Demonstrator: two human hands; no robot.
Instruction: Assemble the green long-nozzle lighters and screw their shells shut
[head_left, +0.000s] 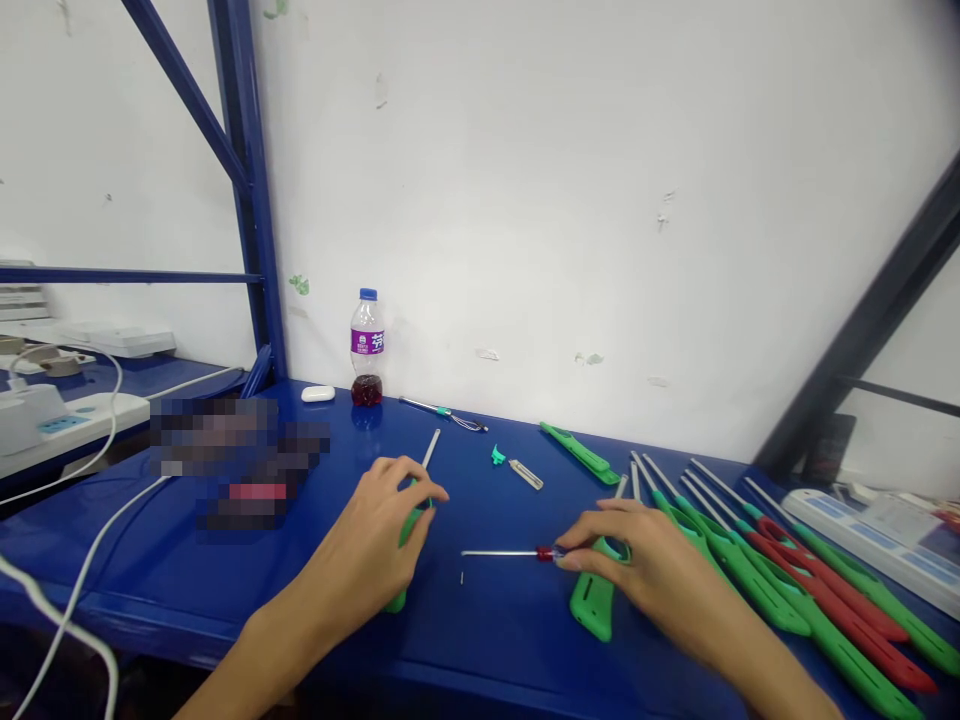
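My left hand [386, 520] is closed around a green lighter [397, 603], whose metal tube points up and away. Between the fingertips of my right hand [626, 545] is the clear and red handle of a screwdriver [499, 553], its shaft pointing left. Beneath that hand lies another green lighter [592, 605]. A tiny screw [462, 578] rests just below the screwdriver's tip. Farther back are a small teal part [498, 456], a clear fuel tank piece [526, 474], a metal tube with wires [445, 412] and a green shell [579, 453].
Several green and red lighters [814, 580] lie in a pile at the right, beside a white power strip [885, 545]. A bottle [367, 350] and a white case [318, 394] stand by the wall. White cables [101, 545] cross the left side near blurred dark items [262, 480].
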